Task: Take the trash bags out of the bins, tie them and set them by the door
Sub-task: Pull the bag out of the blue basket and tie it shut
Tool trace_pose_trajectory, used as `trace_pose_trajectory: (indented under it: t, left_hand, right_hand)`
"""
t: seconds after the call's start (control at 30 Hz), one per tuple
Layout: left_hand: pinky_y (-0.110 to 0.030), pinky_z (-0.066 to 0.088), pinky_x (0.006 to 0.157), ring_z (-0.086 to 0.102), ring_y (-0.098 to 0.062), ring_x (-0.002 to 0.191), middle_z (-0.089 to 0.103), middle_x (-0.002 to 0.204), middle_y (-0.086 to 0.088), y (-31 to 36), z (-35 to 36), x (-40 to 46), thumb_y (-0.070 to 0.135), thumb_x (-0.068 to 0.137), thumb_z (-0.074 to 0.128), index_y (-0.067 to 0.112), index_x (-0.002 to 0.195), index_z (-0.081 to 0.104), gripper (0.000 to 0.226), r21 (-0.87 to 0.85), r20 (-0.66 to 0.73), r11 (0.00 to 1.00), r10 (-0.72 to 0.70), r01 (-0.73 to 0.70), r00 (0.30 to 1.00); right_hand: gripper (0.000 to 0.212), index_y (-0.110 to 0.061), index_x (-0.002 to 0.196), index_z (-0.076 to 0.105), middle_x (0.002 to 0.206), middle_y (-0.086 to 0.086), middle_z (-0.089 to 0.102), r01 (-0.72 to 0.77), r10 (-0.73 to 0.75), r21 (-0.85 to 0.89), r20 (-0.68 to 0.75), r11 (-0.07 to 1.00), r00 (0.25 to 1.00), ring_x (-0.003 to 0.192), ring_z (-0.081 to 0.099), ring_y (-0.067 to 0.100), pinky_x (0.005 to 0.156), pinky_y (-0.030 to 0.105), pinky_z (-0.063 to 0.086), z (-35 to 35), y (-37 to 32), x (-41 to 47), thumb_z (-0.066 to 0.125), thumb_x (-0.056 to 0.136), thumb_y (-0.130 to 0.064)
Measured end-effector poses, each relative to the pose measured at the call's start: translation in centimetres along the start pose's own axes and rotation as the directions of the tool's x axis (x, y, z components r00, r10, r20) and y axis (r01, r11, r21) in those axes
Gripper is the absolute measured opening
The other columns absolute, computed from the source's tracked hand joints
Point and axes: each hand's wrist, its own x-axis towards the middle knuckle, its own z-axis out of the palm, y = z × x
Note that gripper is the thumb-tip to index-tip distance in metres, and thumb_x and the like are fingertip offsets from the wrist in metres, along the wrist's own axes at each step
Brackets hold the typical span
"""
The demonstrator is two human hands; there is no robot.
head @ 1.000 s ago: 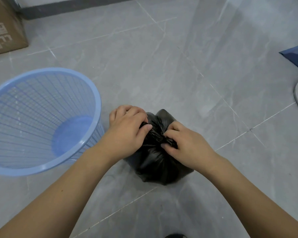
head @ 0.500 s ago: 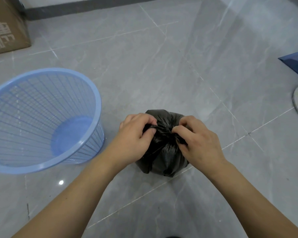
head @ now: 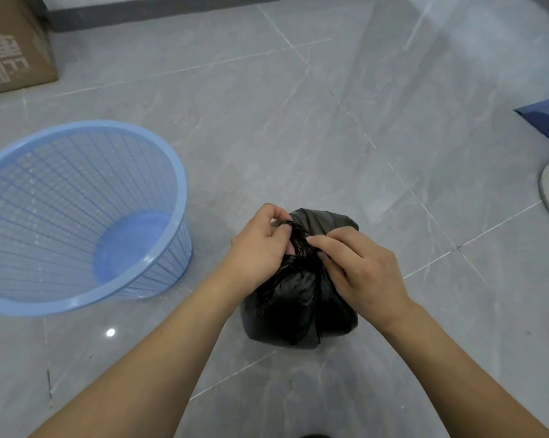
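My left hand (head: 260,248) and right hand (head: 358,270) have shifted lower-centre with the black trash bag (head: 298,308); both now pinch its gathered neck tighter, so the knot seems nearly closed; the blue bin (head: 77,298) sits emptied at left.

indoor room | grey tiled floor (head: 298,121) | cardboard box (head: 11,49) | baseboard (head: 159,9)
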Motion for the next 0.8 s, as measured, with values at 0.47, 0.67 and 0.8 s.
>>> trace_pose_trajectory:
  t: [0.47, 0.67, 0.8]
  left_hand:
    - [-0.037, 0.017, 0.099, 0.039, -0.014, 0.113, 0.052, 0.116, 0.016, -2.3, 1.4, -1.8, 0.043, 0.083, 0.059, 0.035, 0.094, 0.066, 0.015, 0.677, -0.085, 0.684, 0.438, -0.271, 0.895]
    - [-0.047, 0.022, 0.101, 0.049, -0.018, 0.106, 0.058, 0.106, 0.014, -2.3, 0.9, -1.5, 0.036, 0.080, 0.061, 0.032, 0.084, 0.068, 0.009, 0.763, -0.056, 0.576, 0.510, -0.292, 0.858]
    - [-0.048, 0.022, 0.102, 0.047, -0.017, 0.108, 0.058, 0.108, 0.016, -2.5, 1.0, -1.6, 0.037, 0.082, 0.060, 0.034, 0.085, 0.067, 0.008, 0.748, -0.035, 0.586, 0.504, -0.312, 0.863]
  right_hand:
    - [0.010, -0.031, 0.093, 0.065, 0.103, -0.013, 0.041, -0.694, 0.513, 0.283, 0.502, 0.662, 0.696, 0.093, 0.049, -0.001, 0.084, 0.016, 0.041, -0.7, -0.4, 2.0, 0.063, 0.091, -0.022]
    - [0.009, -0.026, 0.085, 0.068, 0.105, -0.004, 0.046, -0.872, 0.458, 0.252, 0.771, 0.419, 0.443, 0.102, 0.048, 0.008, 0.083, 0.019, 0.034, -1.5, -0.7, 3.2, 0.063, 0.091, -0.021]
    - [0.021, -0.024, 0.070, 0.064, 0.090, -0.008, 0.042, -0.891, 0.409, 0.230, 0.824, 0.391, 0.392, 0.079, 0.044, 0.002, 0.068, 0.020, 0.030, -1.8, -0.5, 3.8, 0.059, 0.090, -0.020]
